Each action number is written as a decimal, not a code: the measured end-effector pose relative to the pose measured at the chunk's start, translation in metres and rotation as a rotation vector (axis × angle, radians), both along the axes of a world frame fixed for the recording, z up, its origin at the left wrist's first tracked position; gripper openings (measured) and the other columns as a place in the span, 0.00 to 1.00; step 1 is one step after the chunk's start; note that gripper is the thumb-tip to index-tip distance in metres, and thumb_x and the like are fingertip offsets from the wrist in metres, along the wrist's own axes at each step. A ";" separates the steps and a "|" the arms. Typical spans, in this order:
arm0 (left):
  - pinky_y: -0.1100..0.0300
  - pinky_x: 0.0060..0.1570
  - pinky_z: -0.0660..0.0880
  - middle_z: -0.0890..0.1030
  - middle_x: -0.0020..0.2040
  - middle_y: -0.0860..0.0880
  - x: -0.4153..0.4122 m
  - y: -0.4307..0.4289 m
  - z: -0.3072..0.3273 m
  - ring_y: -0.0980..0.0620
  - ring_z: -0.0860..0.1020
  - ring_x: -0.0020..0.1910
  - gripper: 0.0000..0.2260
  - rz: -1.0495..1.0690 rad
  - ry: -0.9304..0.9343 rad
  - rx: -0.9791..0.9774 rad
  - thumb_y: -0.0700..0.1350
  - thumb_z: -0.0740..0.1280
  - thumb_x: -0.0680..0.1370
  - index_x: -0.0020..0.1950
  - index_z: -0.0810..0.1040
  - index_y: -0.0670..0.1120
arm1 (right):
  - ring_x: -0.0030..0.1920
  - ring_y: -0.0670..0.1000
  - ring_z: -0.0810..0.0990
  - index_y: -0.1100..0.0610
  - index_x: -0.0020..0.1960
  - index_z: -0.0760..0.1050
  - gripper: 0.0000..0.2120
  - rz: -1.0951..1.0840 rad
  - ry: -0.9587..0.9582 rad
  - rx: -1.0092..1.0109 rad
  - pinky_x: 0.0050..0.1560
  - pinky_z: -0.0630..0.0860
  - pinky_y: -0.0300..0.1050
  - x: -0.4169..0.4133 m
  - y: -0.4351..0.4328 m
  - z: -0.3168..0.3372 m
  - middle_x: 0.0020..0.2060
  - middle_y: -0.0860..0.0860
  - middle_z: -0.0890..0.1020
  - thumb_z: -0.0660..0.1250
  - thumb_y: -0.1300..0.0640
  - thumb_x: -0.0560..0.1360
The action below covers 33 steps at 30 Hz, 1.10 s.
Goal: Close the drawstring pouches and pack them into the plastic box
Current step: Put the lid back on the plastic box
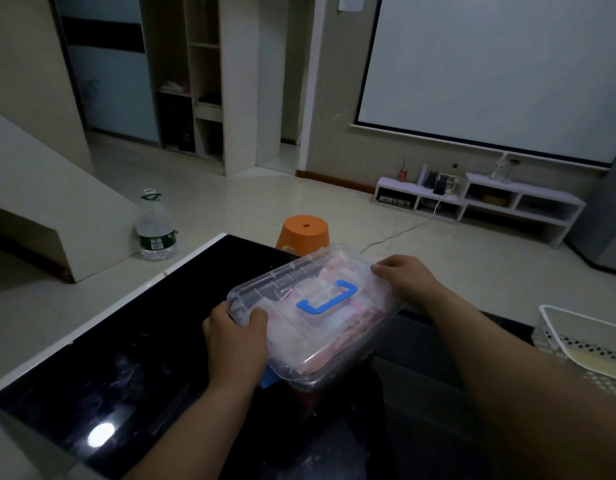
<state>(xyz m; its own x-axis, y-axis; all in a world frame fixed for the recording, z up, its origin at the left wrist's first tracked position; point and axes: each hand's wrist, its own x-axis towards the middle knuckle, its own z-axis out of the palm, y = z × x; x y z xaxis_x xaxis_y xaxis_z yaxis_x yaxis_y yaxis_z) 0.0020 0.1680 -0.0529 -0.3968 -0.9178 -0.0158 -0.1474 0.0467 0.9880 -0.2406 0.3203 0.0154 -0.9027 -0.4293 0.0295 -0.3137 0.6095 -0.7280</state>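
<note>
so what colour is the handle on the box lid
Bright blue handle on the clear plastic box, clearest in the head view.

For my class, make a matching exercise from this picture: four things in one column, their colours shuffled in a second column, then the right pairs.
Things
1. handle of the plastic box
2. stool
3. table top
4. basket

Colours
A. black
B. white
C. blue
D. orange

Pairs: 1-C, 2-D, 3-A, 4-B
</note>
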 end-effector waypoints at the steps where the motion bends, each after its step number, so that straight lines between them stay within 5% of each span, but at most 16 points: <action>1: 0.56 0.48 0.75 0.75 0.62 0.41 -0.001 0.001 0.000 0.41 0.79 0.57 0.20 -0.005 -0.005 0.009 0.45 0.69 0.77 0.66 0.75 0.39 | 0.46 0.50 0.81 0.57 0.59 0.82 0.12 -0.006 -0.005 -0.001 0.39 0.75 0.42 -0.001 0.000 0.001 0.48 0.51 0.82 0.68 0.51 0.82; 6: 0.50 0.61 0.73 0.71 0.69 0.41 -0.004 0.007 0.006 0.40 0.75 0.64 0.27 0.005 -0.068 -0.021 0.46 0.70 0.78 0.76 0.69 0.43 | 0.46 0.50 0.80 0.57 0.56 0.82 0.10 -0.020 0.006 0.063 0.37 0.73 0.42 -0.007 -0.004 0.003 0.48 0.51 0.82 0.69 0.51 0.81; 12: 0.38 0.70 0.69 0.65 0.76 0.43 -0.007 0.007 0.008 0.39 0.69 0.73 0.36 -0.056 -0.202 -0.109 0.61 0.68 0.77 0.81 0.61 0.49 | 0.49 0.55 0.81 0.61 0.58 0.82 0.11 -0.069 -0.086 0.130 0.49 0.79 0.48 -0.011 -0.004 -0.005 0.54 0.57 0.83 0.67 0.56 0.81; 17: 0.43 0.64 0.76 0.70 0.72 0.41 -0.007 0.001 0.007 0.39 0.75 0.66 0.35 -0.040 -0.198 -0.077 0.60 0.72 0.75 0.77 0.67 0.47 | 0.51 0.52 0.78 0.57 0.69 0.78 0.15 0.008 -0.132 0.174 0.52 0.73 0.46 0.003 -0.006 -0.002 0.55 0.52 0.77 0.61 0.58 0.84; 19: 0.45 0.53 0.83 0.79 0.62 0.42 -0.005 -0.005 0.008 0.45 0.83 0.53 0.30 -0.029 -0.123 0.026 0.64 0.73 0.70 0.63 0.78 0.45 | 0.49 0.50 0.78 0.55 0.64 0.78 0.12 0.042 -0.097 0.272 0.50 0.73 0.44 0.007 -0.004 0.002 0.56 0.52 0.79 0.62 0.57 0.83; 21: 0.48 0.48 0.83 0.82 0.52 0.45 -0.001 -0.011 0.013 0.47 0.83 0.46 0.17 -0.044 -0.089 0.071 0.59 0.74 0.74 0.51 0.77 0.47 | 0.47 0.48 0.77 0.54 0.59 0.78 0.08 0.052 -0.057 0.355 0.47 0.74 0.43 0.005 0.000 0.002 0.58 0.53 0.80 0.64 0.55 0.82; 26: 0.58 0.39 0.75 0.81 0.48 0.44 0.003 -0.024 0.019 0.48 0.80 0.43 0.06 -0.109 -0.134 0.062 0.46 0.67 0.82 0.52 0.78 0.43 | 0.52 0.53 0.78 0.55 0.66 0.76 0.22 0.074 -0.021 0.398 0.54 0.72 0.47 0.018 0.004 0.003 0.59 0.54 0.80 0.53 0.42 0.87; 30: 0.60 0.37 0.73 0.81 0.47 0.47 0.008 -0.033 0.026 0.52 0.80 0.43 0.05 -0.194 -0.155 0.052 0.48 0.67 0.83 0.52 0.78 0.46 | 0.48 0.51 0.78 0.56 0.71 0.73 0.22 0.047 -0.100 0.361 0.49 0.73 0.44 0.029 0.003 -0.001 0.64 0.56 0.80 0.52 0.44 0.87; 33: 0.59 0.39 0.75 0.83 0.48 0.49 0.011 -0.042 0.030 0.52 0.80 0.43 0.05 -0.281 -0.178 0.044 0.49 0.67 0.84 0.52 0.78 0.48 | 0.49 0.51 0.75 0.57 0.72 0.72 0.22 0.037 -0.103 0.364 0.54 0.71 0.47 0.039 0.007 -0.003 0.66 0.58 0.79 0.51 0.45 0.88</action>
<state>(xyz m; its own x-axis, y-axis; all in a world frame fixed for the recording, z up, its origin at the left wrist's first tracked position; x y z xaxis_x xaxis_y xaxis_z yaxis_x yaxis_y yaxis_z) 0.0133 0.1256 -0.0228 -0.6216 -0.7699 -0.1444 -0.3052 0.0682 0.9499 -0.2012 0.3272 0.0123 -0.8767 -0.4274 -0.2207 -0.2768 0.8236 -0.4950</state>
